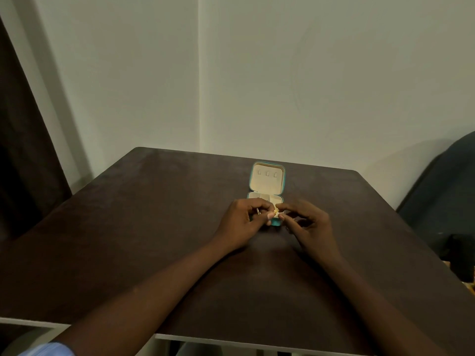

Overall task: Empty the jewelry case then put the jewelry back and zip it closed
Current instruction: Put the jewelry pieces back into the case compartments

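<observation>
On the dark brown table (154, 227), both hands hide the open teal jewelry case's (267, 179) front. Left hand (246, 223) and right hand (307, 224) pinch a small gold piece (276, 210), details unclear.

A teal jewelry case (266, 192) stands open on a dark brown table (159, 227), its lining a plain cream with no pattern, the raised lid showing the same cream inside a thin teal border. Between the fingertips of the left hand (246, 222) and the right hand (305, 222) sits a small piece of jewelry (276, 210) in bright yellow gold; a thin silvery piece (258, 211) glints at the left hand's fingers. A pale blue sleeve (48, 349) edges the lower left corner. The wall (308, 73) behind is flat off-white with a greenish cast. A dark brown curtain (23, 163) hangs at left, and a dark blue-grey chair (442, 196) stands at right.
</observation>
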